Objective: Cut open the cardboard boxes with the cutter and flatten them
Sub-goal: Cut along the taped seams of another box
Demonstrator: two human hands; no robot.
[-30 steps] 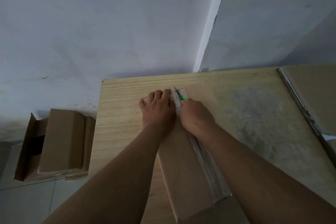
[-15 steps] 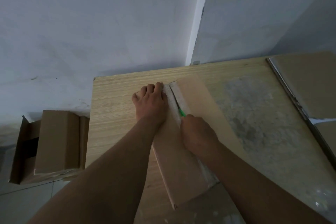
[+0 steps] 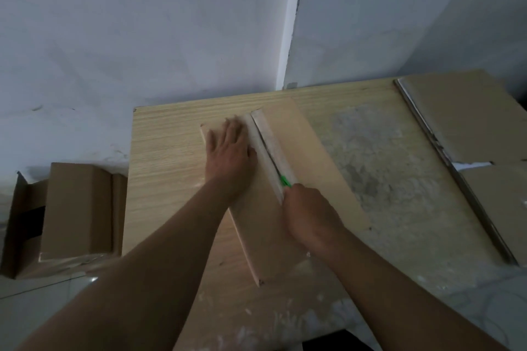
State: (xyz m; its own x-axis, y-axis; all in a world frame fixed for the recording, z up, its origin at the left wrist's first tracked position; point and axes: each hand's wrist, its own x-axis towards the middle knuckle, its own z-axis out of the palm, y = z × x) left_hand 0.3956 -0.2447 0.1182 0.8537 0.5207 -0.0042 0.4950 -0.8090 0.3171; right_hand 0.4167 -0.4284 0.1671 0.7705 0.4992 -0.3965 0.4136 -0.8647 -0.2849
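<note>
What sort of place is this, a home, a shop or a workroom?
Probably a bare storeroom or packing room: plain painted walls, a worn wooden table holding a cardboard box partly slit with a green cutter, flattened cardboard stacked at right, more boxes on the floor.

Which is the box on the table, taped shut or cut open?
Partly cut open: a dark slit splits the taped seam of the box from its far end to the green cutter in the right hand.
</note>
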